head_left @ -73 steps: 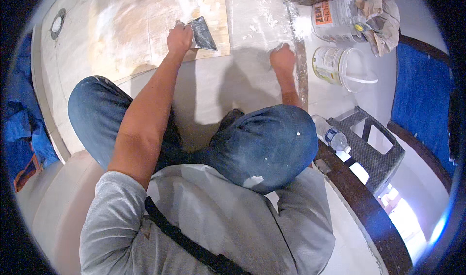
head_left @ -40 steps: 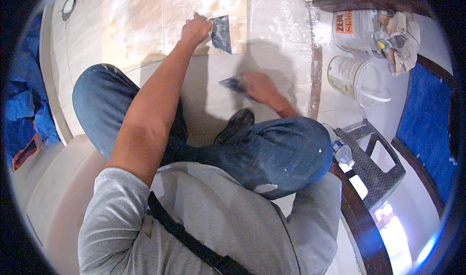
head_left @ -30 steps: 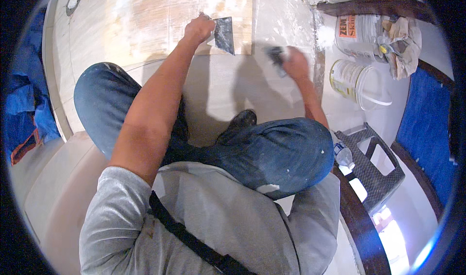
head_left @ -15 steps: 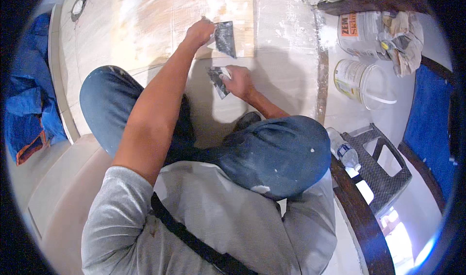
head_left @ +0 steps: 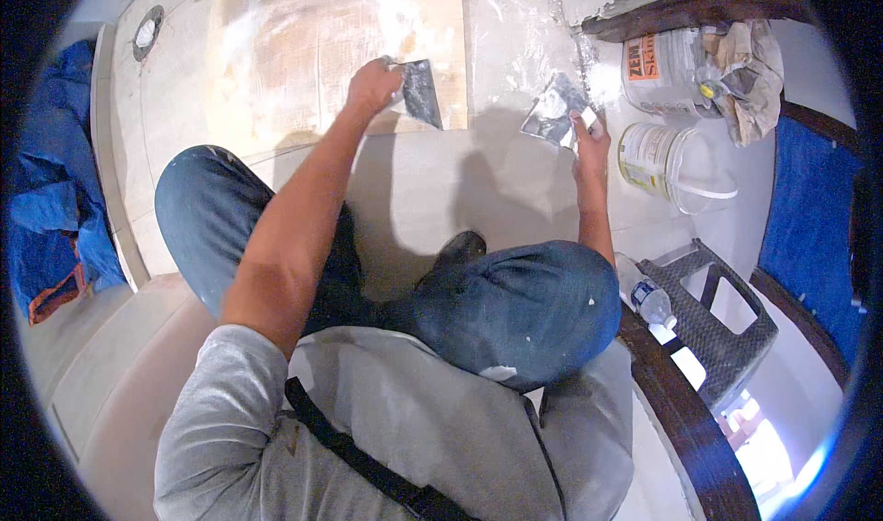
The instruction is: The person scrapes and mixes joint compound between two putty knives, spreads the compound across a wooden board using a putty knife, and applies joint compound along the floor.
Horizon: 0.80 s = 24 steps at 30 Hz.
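My left hand is closed round the handle of a putty knife, whose wide dark blade is smeared with white. It is over the near right corner of a pale wooden board, streaked brown and white. To the right, my right hand grips a second putty knife. White paste lies on that blade, which is tilted above the floor beside the buckets. Fingers cover most of both handles.
Right of my hands stand a white bucket and a larger tub with crumpled paper on it. Nearer are a clear bottle and a grey plastic step stool. Blue tarpaulin lies far left; a round drain is beyond.
My right hand has swung right and away from me with its putty knife, which now shows white paste. The left hand's putty knife has shifted slightly nearer.
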Available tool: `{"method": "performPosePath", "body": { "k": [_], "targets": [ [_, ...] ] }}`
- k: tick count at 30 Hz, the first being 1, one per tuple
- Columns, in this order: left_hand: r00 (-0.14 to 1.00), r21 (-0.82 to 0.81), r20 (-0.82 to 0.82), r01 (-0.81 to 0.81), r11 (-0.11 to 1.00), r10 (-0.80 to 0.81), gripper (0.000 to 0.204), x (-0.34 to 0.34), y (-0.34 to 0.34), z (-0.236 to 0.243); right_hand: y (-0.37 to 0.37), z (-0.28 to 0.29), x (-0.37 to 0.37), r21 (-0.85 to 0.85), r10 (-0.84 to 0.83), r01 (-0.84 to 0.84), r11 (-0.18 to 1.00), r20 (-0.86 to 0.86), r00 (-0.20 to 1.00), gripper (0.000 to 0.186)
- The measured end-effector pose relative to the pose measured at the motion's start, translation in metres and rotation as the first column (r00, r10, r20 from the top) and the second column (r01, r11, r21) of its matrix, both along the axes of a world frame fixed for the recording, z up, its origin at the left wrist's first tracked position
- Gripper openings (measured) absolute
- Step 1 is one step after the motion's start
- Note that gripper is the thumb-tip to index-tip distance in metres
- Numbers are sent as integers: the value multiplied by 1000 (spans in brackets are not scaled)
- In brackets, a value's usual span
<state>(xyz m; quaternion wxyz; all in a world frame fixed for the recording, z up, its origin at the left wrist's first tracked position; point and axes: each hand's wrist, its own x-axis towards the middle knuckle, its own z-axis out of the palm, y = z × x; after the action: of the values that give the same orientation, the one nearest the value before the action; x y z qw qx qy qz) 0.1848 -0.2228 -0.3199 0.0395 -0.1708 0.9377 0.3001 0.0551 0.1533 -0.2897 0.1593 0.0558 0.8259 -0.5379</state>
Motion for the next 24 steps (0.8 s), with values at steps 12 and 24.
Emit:
{"method": "performPosePath", "body": {
  "k": [12, 24],
  "targets": [
    [784, 927, 195, -344, 150, 589, 14, -58, 140, 43, -48, 80, 53, 160, 167, -77, 984, -691, 703, 17],
    [879, 633, -95, -309, 710, 467, 19, -103, 110, 31, -29, 129, 20, 646, 675, -282, 709, -507, 536, 26]
  ]
}}
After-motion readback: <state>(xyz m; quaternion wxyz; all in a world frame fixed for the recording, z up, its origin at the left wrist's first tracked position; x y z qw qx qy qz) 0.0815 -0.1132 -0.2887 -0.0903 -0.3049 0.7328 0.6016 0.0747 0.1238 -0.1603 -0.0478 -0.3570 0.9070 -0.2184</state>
